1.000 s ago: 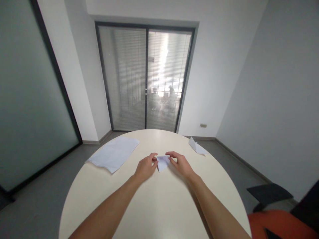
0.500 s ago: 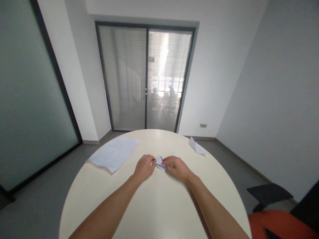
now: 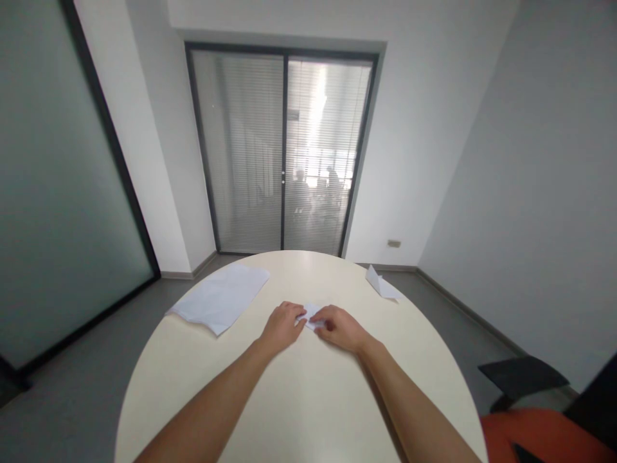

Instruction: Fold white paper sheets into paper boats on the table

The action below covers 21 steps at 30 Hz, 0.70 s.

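beyond the round table (image 3: 301,411), dark-framed glazing (image 3: 285,148) with blinds (image 3: 241,154) is admitting bright light and white walls (image 3: 424,128) are rising. frosted glass (image 3: 53,186) is standing left of the table, an orange-seated chair (image 3: 535,426) right; grey flooring (image 3: 91,366) is surrounding it.

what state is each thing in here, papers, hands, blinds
small paper: folded, partly hidden by the hands
left hand: fingers bent at the small paper's left side
right hand: fingers curled at its right side
large sheet: spread out, slightly wavy near edge
paper at the right: folded, one part sticking up
blinds: lowered
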Motion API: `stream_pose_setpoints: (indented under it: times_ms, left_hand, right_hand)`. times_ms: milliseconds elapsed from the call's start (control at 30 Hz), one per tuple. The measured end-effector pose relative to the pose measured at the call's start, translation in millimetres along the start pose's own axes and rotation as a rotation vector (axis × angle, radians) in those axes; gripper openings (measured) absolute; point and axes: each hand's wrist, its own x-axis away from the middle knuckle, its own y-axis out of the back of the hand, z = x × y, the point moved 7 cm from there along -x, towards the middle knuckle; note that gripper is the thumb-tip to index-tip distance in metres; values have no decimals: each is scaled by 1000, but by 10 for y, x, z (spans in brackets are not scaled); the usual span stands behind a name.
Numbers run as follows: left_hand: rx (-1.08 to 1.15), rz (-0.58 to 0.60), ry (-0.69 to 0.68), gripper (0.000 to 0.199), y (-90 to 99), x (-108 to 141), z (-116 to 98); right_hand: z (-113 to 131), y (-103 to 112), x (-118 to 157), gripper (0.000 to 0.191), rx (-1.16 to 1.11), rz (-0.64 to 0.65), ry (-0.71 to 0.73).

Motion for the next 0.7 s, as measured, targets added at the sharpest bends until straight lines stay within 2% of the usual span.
stream_pose_setpoints:
  times_ms: [100,300,400,600,700]
  left_hand:
    - [12,10,-15,23,1,3,-7]
    - [3,22,-51,12,49,10,-79]
    - [-8,48,-73,11,55,14,-147]
    - [-26,112,-128,25,53,40,-250]
    - [-38,143,-153,27,46,49,-284]
  right_hand:
    - [24,-1,0,39,20,-15,31]
    - [5,-2,25,31,17,16,35]
    - [11,8,33,34,18,26,37]
    - [-144,-23,69,68,31,22,-58]
    - [-209,-83,84,71,49,66,-52]
